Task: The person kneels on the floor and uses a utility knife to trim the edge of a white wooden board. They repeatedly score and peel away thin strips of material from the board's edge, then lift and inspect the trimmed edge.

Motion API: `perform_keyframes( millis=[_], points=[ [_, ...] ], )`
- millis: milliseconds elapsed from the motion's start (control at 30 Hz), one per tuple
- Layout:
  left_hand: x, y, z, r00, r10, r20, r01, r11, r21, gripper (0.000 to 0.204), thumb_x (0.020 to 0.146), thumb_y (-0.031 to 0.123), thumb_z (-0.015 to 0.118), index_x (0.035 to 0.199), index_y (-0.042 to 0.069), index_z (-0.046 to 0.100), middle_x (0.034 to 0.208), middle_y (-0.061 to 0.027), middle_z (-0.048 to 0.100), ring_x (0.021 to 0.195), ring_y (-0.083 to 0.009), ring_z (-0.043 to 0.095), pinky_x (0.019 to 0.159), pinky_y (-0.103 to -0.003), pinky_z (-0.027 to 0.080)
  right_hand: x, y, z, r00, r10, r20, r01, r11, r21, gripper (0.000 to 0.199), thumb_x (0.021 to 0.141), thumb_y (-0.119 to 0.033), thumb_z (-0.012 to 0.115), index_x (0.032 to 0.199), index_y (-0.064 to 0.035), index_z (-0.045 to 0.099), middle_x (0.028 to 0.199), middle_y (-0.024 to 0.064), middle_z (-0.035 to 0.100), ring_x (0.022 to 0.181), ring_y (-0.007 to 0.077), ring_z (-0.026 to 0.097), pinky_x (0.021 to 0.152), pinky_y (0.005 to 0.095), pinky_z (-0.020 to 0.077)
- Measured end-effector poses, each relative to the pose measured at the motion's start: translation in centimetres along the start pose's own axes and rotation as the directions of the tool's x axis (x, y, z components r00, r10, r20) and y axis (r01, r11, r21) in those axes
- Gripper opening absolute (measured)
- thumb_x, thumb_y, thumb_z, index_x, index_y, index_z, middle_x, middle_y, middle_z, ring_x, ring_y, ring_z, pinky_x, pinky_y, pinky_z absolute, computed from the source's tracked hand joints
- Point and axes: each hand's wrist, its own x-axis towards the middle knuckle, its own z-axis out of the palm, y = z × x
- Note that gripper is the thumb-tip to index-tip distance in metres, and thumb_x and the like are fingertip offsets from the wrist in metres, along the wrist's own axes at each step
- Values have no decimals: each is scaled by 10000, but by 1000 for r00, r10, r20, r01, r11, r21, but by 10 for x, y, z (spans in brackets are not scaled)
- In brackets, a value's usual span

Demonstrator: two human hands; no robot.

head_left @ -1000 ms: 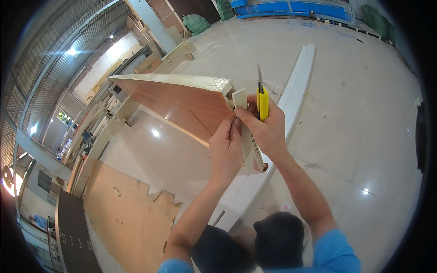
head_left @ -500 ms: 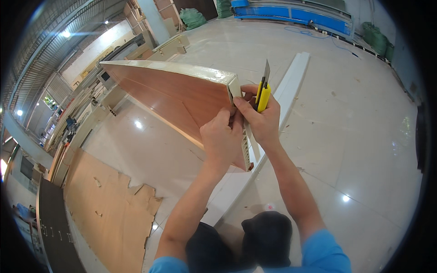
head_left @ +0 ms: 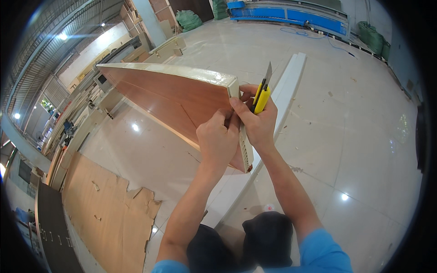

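Observation:
A long panel [head_left: 159, 93] with a reddish-brown face and cream edge stands on its side, running away to the far left. Its near end shows a ribbed, cell-like core [head_left: 246, 152] below my hands. My right hand [head_left: 259, 120] holds a yellow utility knife [head_left: 262, 98], blade out and pointing up. Its thumb presses on the panel's end near the top corner. Just below that thumb, my left hand [head_left: 217, 136] has its fingers bent together at the end edge. A pale strip lies along this end; whether the left fingers pinch it is hidden.
Long white boards [head_left: 287, 86] lie on the tiled floor under and beyond the panel. A torn brown sheet [head_left: 109, 204] is at the left, beside a dark board [head_left: 52, 223]. A blue machine [head_left: 291, 16] stands at the back, with green sacks [head_left: 189, 20] nearby.
My right thumb has shifted slightly up and left onto the panel's corner. The pale strip's lower part, which hung away from the end, now sits closer to it.

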Motion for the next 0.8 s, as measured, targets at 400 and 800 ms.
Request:
perform_keyframes(
  millis=[400, 800],
  points=[
    [4, 1, -2, 997, 53, 54, -53, 999, 7, 157, 977, 55, 700, 959, -100, 710, 820, -170, 774, 723, -209, 777, 655, -315, 616, 4, 1, -2, 1000, 23, 3, -23, 1000, -4, 269, 899, -55, 800, 1143, -9, 696, 836, -24, 614, 730, 49, 560, 656, 221, 449],
    [3, 3, -4, 997, 36, 62, -40, 998, 52, 153, 974, 49, 692, 945, -101, 707, 798, -175, 769, 712, -221, 777, 653, -316, 607, 5, 2, -2, 1000, 5, 5, -5, 999, -44, 268, 893, -49, 798, 1129, -2, 679, 845, -22, 604, 713, 45, 550, 639, 223, 447]
  ],
)
